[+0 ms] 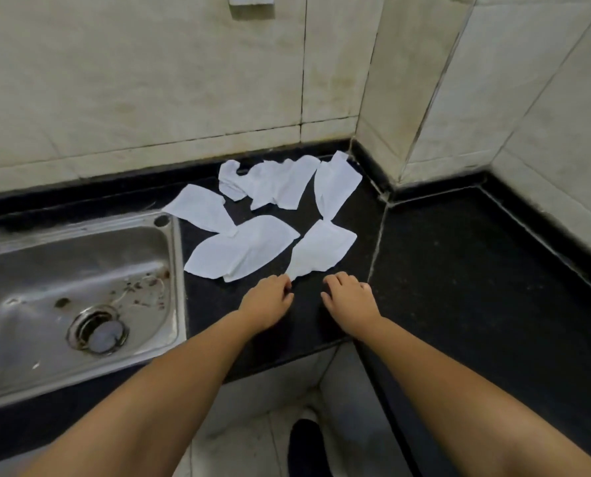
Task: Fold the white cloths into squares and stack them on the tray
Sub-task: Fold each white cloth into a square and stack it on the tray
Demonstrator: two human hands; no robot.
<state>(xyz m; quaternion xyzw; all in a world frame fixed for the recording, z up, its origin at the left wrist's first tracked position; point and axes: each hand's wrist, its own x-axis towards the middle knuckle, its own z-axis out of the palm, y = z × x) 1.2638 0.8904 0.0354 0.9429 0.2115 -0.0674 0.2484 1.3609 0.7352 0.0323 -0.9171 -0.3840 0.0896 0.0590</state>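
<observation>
While both hands rest low on the black stone counter (459, 287), the left hand (268, 299) has its curled fingertips touching the near corner of the nearest white cloth (321, 249), and I cannot tell if it already pinches it; the right hand (350, 296) lies just beside, fingers loosely bent and holding nothing. These thin white cloths look very light and soft, so they will probably crumple easily; taking two corners seems the best hold. Behind are a wide flat cloth (242, 251), another flat cloth (199, 208) near the steel sink (175, 304), a crumpled cloth (273, 184) and a long cloth (335, 185) at the tiled wall (149, 80). No tray is visible.
</observation>
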